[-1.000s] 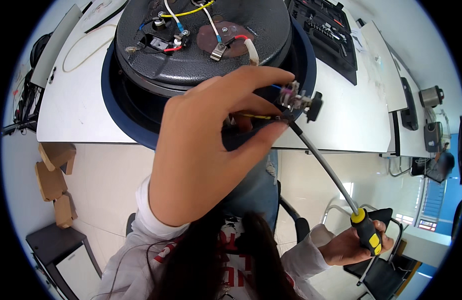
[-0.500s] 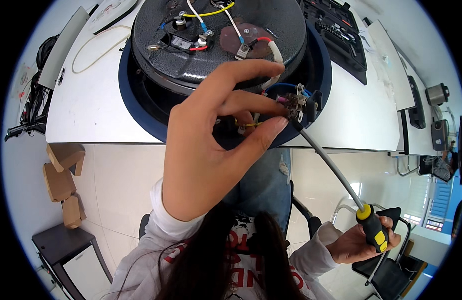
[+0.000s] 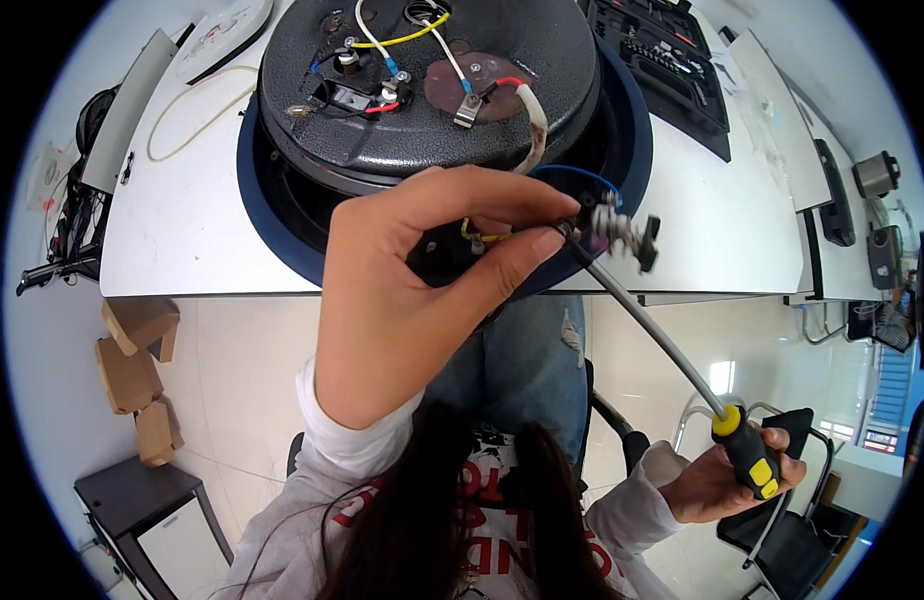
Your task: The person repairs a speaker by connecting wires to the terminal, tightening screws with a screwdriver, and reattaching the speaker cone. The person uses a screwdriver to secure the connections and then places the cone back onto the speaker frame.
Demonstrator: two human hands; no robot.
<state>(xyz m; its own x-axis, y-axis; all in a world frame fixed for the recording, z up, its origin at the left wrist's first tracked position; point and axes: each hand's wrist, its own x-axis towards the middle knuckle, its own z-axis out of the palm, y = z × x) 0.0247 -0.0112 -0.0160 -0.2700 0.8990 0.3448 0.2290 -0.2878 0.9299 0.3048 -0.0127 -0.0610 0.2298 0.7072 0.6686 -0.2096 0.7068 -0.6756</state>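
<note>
Hands: left hand [image 3: 382, 310] pinched a small dark part [image 3: 565, 229] at the screwdriver [image 3: 662, 340] tip; right hand [image 3: 710, 488] gripped the handle. Metal switch-like assembly [image 3: 619, 233] sat just beyond left fingertips. Looked light, stiff, terminals probably fragile; best held by body edges.

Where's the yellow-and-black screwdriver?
In the head view, the screwdriver slants right of centre, its handle in the right hand, its other end by the left hand.
</note>
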